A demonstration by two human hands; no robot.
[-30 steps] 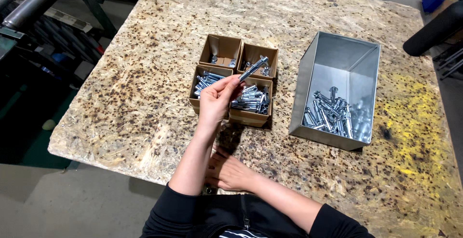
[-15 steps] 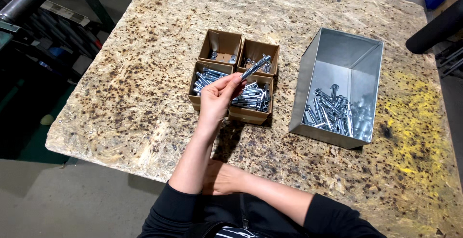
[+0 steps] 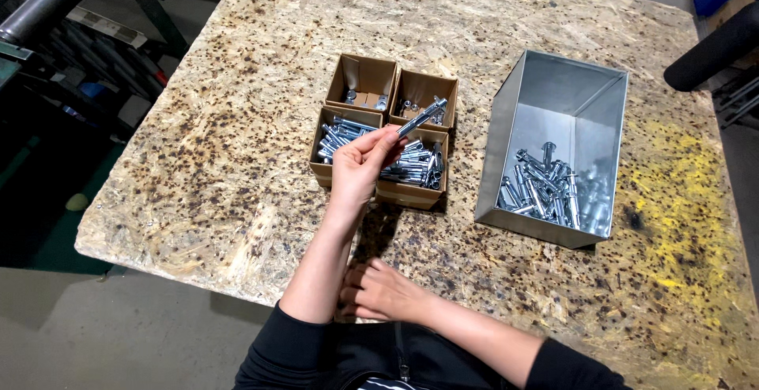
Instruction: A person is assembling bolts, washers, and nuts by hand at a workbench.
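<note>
The left hand [image 3: 357, 170] pinches a silver bolt [image 3: 421, 117] in a narrow grip, held tilted over four small cardboard boxes [image 3: 387, 129] near the middle of the surface [image 3: 237, 121]. The right hand [image 3: 379, 291] rests loosely curled and holding nothing at the near edge. Broad bare speckled board lies toward the left edge. A metal bin [image 3: 557, 141] of bolts stands well apart toward the right edge. Dark metal racking [image 3: 55, 11] crowds the floor beyond the far left corner.
</note>
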